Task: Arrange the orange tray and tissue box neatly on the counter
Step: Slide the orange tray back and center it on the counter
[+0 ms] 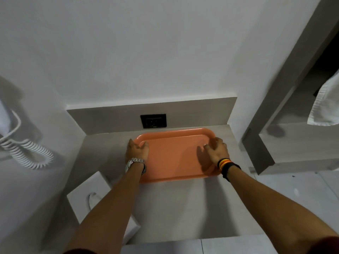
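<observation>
Status: tray half of the job looks nearly done, tissue box not started.

Orange tray (176, 154) lies flat on the desk (165, 208), pushed toward the 12 o'clock edge, its far rim just below the black wall socket (153, 121) on the backsplash. Long sides look roughly parallel to the backsplash, maybe slightly skewed; wide-angle lens makes that hard to judge.

Left hand (137, 150) sits on the tray's 9 o'clock rim, thumb over the lip, fingers on the outside. Half open, bracing the edge rather than clamping. Right hand (217, 150) is on the 3 o'clock rim near the far corner, fingers curled loosely over the lip, same light contact. Neither is lifting; tray bottom appears in full contact with the desk.

Tissue box (88, 197) is at 7 o'clock, white, at the desk's left front corner, partly hidden by the left forearm, well apart from the tray and turned at an angle to it.

Left to do, by my read: final squaring of the tray, let go, then bring the box over and align it with the tray.
</observation>
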The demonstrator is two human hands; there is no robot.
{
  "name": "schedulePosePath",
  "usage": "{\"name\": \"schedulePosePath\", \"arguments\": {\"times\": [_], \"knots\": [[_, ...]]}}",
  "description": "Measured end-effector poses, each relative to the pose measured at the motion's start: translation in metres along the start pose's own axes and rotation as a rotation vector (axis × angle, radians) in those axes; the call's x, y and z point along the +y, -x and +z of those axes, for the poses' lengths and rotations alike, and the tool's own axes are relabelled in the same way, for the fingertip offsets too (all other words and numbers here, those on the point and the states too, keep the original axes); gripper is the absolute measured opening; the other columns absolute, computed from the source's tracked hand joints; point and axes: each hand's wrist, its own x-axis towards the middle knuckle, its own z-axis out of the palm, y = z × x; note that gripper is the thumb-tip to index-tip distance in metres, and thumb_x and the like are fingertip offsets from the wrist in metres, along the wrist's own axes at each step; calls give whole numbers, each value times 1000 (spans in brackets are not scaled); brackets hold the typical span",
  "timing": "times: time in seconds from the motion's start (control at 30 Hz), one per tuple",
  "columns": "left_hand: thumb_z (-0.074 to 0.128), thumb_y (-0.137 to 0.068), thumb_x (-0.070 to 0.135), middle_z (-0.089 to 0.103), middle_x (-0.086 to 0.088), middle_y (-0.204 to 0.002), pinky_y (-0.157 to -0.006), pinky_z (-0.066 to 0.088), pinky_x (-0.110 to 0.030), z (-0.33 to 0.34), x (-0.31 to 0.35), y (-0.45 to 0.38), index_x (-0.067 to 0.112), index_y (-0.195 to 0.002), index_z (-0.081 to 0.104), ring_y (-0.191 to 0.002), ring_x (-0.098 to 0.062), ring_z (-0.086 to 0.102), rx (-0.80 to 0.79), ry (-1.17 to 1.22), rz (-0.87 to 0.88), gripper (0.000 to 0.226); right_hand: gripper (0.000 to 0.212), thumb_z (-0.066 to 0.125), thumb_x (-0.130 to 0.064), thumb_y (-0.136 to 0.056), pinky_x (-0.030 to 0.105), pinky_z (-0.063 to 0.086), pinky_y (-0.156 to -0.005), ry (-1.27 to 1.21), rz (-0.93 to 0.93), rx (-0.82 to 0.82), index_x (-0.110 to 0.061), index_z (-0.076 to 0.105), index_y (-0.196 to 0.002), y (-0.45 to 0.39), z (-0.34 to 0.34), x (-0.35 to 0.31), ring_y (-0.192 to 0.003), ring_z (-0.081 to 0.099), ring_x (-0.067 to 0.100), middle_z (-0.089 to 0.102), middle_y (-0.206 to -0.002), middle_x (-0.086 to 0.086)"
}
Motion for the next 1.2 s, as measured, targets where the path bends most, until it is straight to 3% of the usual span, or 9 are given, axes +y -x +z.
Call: {"name": "schedulePosePath", "arguments": {"times": [0.33,0.47,0.57,0.67,0.73,0.93,1.2], "knots": [[58,-91,39,31,-10,-163,-119,33,-51,9,-14,-13,22,-159,15,-147,-33,36,-103,59,74,82,59,67,-37,-89,54,45,-101,-38,2,32,-14,41,-138,-9,11,13,-119,52,39,50,-136,16],[49,-96,44,22,-13,-166,-123,25,-48,9,-25,26,15,-159,17,-152,-32,25,-31,-113,221,76,52,60,-38,-91,55,44,-101,105,-230,109,-12,44,-134,24,8,14,-123,50,38,51,-136,16],[33,-90,52,14,-13,-168,-125,13,-48,22,-45,73,13,-159,20,-155,-30,12,-7,-313,332,80,63,53,-41,-94,54,27,-115,328,-476,48,-11,35,-146,66,20,30,-141,31,35,32,-154,17],[35,-100,47,2,-10,-170,-125,-7,-44,41,-70,118,15,-160,14,-157,-26,-4,2,-429,413,71,66,46,-47,-97,53,12,-119,479,-644,-50,-20,22,-152,109,37,53,-148,14,28,16,-162,9],[35,-101,44,-2,-7,-170,-124,-11,-43,52,-84,145,15,-160,13,-157,-25,-6,-9,-454,453,70,66,42,-48,-97,53,8,-119,555,-700,-75,-23,19,-153,128,43,71,-149,7,24,12,-163,6],[31,-99,43,-3,-6,-167,-119,-23,-36,60,-109,179,11,-160,11,-157,-26,-2,-13,-535,511,72,69,38,-48,-96,57,7,-119,732,-636,-124,-14,22,-153,142,41,106,-150,-4,28,-3,-163,12],[27,-101,44,-13,-4,-168,-117,-28,-37,54,-101,151,14,-160,0,-156,-24,-12,-68,-641,504,72,66,33,-50,-99,55,-2,-119,690,-624,-152,-15,20,-154,118,38,81,-150,-5,24,-2,-164,9]]}}
